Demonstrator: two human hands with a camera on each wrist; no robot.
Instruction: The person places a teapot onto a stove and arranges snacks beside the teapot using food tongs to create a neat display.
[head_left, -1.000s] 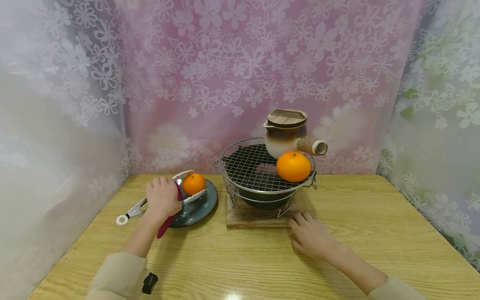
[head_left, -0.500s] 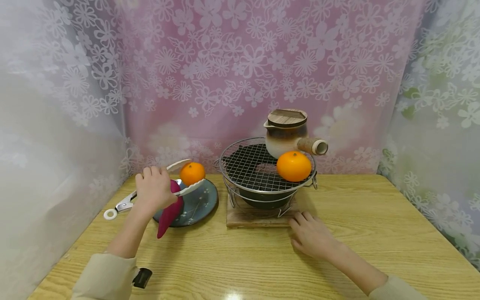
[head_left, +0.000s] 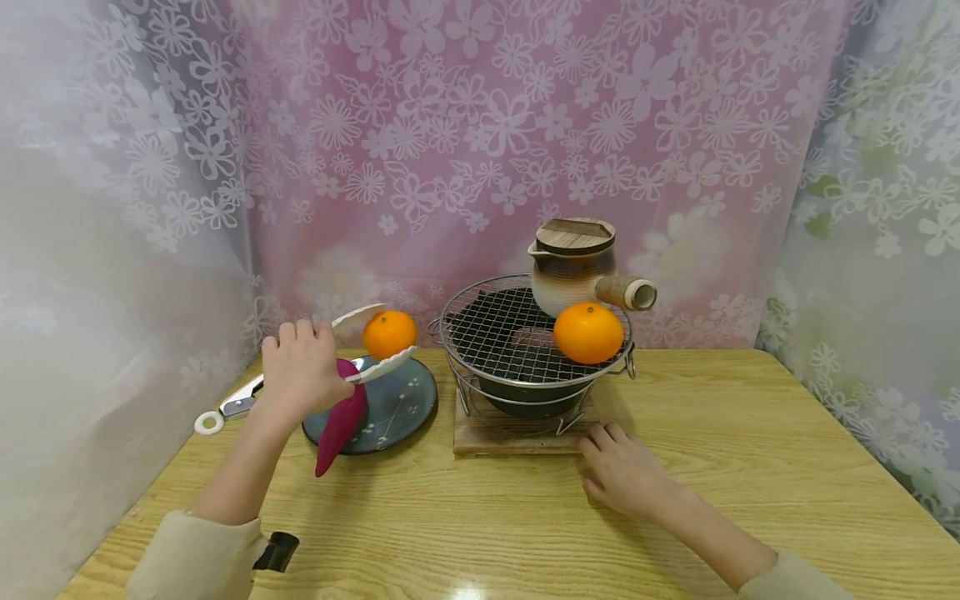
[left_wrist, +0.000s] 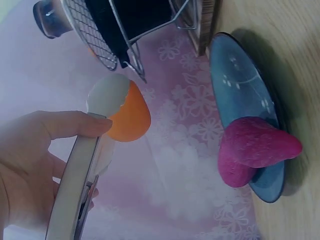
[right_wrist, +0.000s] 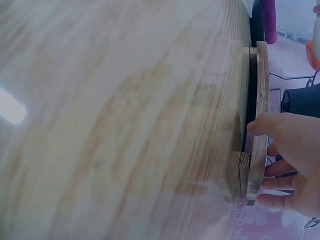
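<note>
My left hand [head_left: 292, 371] grips metal tongs [left_wrist: 72, 185] with pale scalloped tips. Between the tips sits an orange [head_left: 390, 335], raised over the back of a blue-grey plate [head_left: 408, 400]. On that plate lie two magenta sweet potatoes [left_wrist: 260, 142], one sticking out past the rim. My right hand [head_left: 622, 471] pinches the front right corner of a wooden board [head_left: 510, 442], thumb at its edge and fingers over the top. On the board stands a dark stove bowl [head_left: 525, 400] topped by a round wire grill rack [head_left: 487, 333].
A second orange [head_left: 588, 333] rests on the right of the rack. Behind it stands a brown and cream teapot [head_left: 562, 279] with a wooden lid and a side handle [head_left: 626, 293] pointing right. A pink floral curtain [head_left: 450, 150] hangs behind the wooden table [head_left: 450, 533].
My left hand has moved up and to the left with the tongs, lifting the orange off the plate. More of the sweet potatoes shows now. My right hand has stayed put.
</note>
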